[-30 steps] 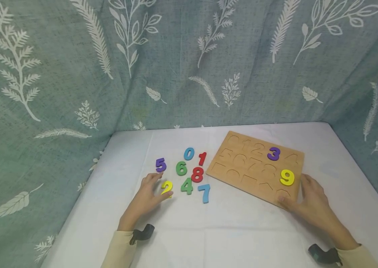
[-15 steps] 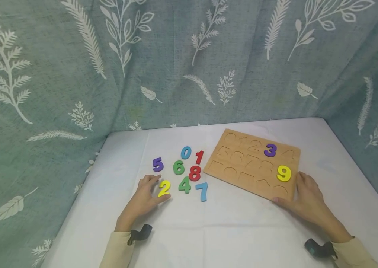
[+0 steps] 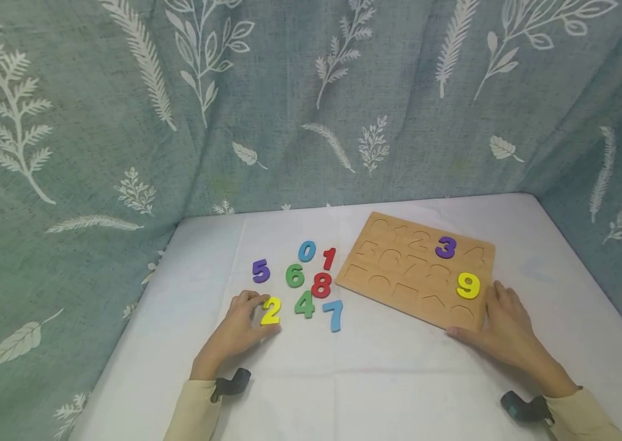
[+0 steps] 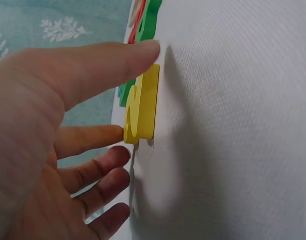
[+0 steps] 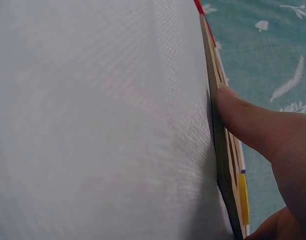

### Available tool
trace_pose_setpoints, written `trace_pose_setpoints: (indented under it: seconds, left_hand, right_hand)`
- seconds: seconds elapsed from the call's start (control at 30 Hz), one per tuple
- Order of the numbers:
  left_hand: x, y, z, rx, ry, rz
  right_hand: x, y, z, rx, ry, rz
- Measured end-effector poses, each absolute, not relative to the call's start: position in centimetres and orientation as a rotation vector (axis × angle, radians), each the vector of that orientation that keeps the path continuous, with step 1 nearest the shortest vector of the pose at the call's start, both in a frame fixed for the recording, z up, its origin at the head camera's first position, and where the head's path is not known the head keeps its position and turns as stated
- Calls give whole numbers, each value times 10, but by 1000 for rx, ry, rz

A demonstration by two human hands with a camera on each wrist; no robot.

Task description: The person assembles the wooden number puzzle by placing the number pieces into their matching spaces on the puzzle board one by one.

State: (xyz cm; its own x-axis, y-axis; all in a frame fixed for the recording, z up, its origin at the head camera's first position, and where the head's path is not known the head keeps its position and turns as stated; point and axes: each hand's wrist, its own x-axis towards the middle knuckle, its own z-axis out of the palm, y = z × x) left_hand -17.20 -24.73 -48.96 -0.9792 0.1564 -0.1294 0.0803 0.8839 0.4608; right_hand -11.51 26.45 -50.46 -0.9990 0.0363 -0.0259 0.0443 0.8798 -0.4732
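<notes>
We have left hand pinching the yellow 2 where it lies on white cloth; right hand gripping the wooden board at its near right corner. Purple 3, yellow 9 on board; seven more numbers loose, left of it.

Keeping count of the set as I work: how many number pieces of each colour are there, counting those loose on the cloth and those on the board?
Purple: 2, number 5 and number 3
Yellow: 2, number 2 and number 9
Green: 2, number 6 and number 4
Blue: 2, number 0 and number 7
Red: 2, number 1 and number 8
Total: 10
</notes>
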Motion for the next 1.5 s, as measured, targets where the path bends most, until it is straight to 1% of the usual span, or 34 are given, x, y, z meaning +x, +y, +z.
trace_pose_setpoints:
  seconds: [0.37,0.7,1.17,1.5]
  left_hand:
    - [-175,-250,-489,199,2887,684]
    - [-175,-253,-490,227,2914,691]
    - [-178,-250,-488,241,2935,681]
    - [-179,-238,-474,289,2941,763]
  right_hand:
    - [-116,262,-501,114,2966,-725]
    - [-117,260,-496,64,2969,-686]
    - [-118,257,-498,35,3001,-673]
    - [-119,259,-497,39,2982,-645]
